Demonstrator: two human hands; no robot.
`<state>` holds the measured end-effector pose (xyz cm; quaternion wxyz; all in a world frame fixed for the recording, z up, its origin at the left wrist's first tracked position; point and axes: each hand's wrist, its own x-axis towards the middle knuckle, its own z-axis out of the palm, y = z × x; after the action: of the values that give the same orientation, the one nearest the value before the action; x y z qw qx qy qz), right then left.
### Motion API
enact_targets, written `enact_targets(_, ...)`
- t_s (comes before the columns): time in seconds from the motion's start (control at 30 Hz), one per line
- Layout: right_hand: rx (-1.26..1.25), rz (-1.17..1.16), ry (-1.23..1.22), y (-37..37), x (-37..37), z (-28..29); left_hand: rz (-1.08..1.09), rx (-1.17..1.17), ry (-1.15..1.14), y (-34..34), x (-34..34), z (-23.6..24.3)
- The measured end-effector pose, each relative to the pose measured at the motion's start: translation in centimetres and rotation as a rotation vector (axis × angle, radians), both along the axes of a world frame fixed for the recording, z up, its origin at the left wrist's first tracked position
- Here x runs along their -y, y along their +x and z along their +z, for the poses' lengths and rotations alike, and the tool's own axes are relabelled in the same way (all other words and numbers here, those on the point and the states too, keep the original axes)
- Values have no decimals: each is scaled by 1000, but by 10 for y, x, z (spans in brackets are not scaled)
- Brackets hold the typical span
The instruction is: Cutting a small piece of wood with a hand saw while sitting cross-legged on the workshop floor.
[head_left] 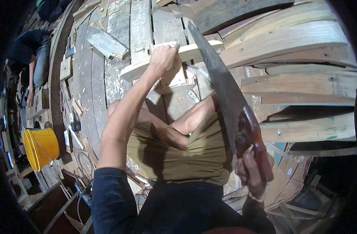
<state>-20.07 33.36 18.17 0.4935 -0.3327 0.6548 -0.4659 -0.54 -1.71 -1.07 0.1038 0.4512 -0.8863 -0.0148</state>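
My right hand [251, 171] is wrapped round the reddish-brown handle of a handsaw [221, 76]. Its long grey blade points up and away, the tip reaching past a pale, narrow wooden board [137, 70]. That board lies crosswise in front of my folded legs, over a short wooden block [174, 76]. Fingers closed, my left hand [165, 56] presses down on the board near its middle and grips it. Whether the saw's teeth touch the wood cannot be told; the blade passes in front of the board's right part.
Several long, thick planks [299, 85] are piled on the right. Wood scraps, including a weathered offcut [108, 43], litter the plank floor. At left stand a yellow bucket [40, 148] and a power strip with cables [83, 191]. Another person [40, 58] sits at the upper left.
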Motion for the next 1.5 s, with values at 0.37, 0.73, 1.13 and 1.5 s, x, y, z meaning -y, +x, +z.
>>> enact_targets(0.37,114,206,-117,-23,172,-73,-234,237,-299,-35,-58,-22)
enact_targets(0.73,92,3,-102,-11,31,-20,-8,38,48,-5,-19,1)
enact_targets(1.13,-345,246,-102,-8,-1,-42,52,11,54,39,-46,2)
enact_targets(1.5,-155,96,-95,-8,-32,-54,25,-3,-5,42,-53,1)
